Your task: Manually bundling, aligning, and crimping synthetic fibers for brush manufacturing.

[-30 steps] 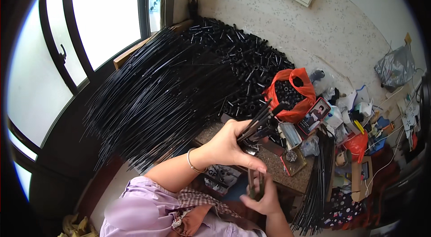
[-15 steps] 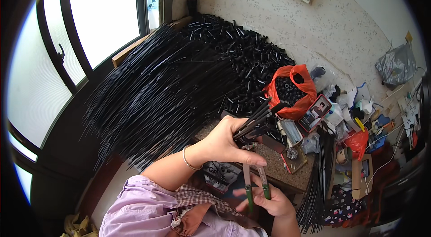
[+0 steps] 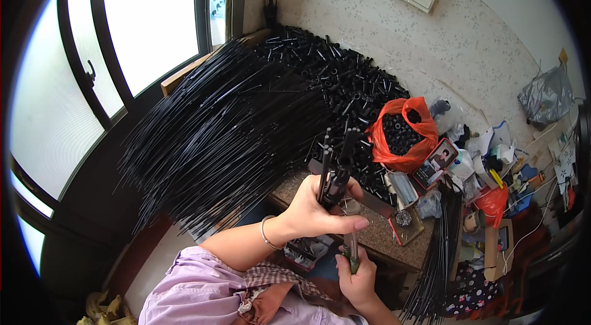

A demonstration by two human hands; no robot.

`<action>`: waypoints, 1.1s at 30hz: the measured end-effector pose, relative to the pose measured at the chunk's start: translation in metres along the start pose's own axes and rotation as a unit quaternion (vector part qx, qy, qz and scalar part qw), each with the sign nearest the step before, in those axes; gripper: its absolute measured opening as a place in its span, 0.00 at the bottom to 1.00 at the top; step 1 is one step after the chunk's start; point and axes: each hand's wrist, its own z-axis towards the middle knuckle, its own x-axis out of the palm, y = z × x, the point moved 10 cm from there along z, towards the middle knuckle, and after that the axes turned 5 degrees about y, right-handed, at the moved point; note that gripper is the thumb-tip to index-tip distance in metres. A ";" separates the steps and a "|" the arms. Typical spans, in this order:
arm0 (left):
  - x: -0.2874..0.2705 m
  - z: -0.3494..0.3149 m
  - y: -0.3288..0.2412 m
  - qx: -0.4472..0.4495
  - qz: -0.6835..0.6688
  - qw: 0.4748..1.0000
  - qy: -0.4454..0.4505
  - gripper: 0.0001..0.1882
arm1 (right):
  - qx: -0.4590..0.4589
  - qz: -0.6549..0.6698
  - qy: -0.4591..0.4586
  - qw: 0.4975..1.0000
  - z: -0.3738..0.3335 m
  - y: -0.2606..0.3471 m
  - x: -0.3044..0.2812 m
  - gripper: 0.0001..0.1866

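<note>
My left hand point(image 3: 317, 211) is wrapped round a bundle of short black rods and tubes point(image 3: 337, 171), which point up and away from me. Just below its thumb, my right hand point(image 3: 358, 282) grips a pair of pliers with green handles point(image 3: 353, 258). The handles are squeezed close together. The jaws of the pliers lie behind my left thumb, so what they bite on is hidden. Beyond the left hand, a large sheaf of long thin black rods point(image 3: 209, 134) lies fanned out, with a heap of short black tubular parts point(image 3: 345, 72) behind it.
A red plastic bag point(image 3: 386, 156) of small black parts stands on the speckled tabletop point(image 3: 394, 245). Beside it a phone point(image 3: 436, 164) shows a lit screen. More long rods point(image 3: 431, 263) hang off the right side. Bags, boxes and cables crowd the far right; windows stand at left.
My right hand has closed from loose, spread fingers, bringing the pliers' handles together. The bundle in my left hand has turned more upright. The whole view has shifted slightly.
</note>
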 end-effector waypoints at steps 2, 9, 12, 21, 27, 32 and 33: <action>-0.004 -0.002 -0.004 0.048 0.062 0.997 -0.001 0.13 | -0.007 0.003 -0.008 1.000 0.000 0.004 0.001 0.08; 0.005 0.003 -0.003 0.074 0.070 0.995 -0.021 0.14 | 0.068 0.052 0.054 0.995 -0.011 -0.013 0.002 0.08; 0.004 0.012 -0.010 0.073 0.047 0.996 -0.009 0.23 | 0.048 0.153 0.106 0.981 -0.005 -0.008 -0.012 0.14; 0.011 0.005 0.010 0.027 -0.090 0.992 0.083 0.12 | -0.049 0.180 0.055 0.981 0.003 0.011 -0.074 0.15; 0.015 0.002 0.019 -0.021 -0.120 0.989 0.080 0.15 | -0.278 -0.462 -0.087 0.838 -0.010 0.081 -0.078 0.05; 0.007 0.008 0.016 -0.033 -0.006 0.999 0.026 0.26 | -0.305 -0.449 -0.099 0.834 -0.014 0.076 -0.095 0.10; 0.008 0.008 0.017 -0.033 -0.007 0.999 0.026 0.26 | -0.300 -0.362 -0.025 0.882 -0.010 0.070 -0.093 0.10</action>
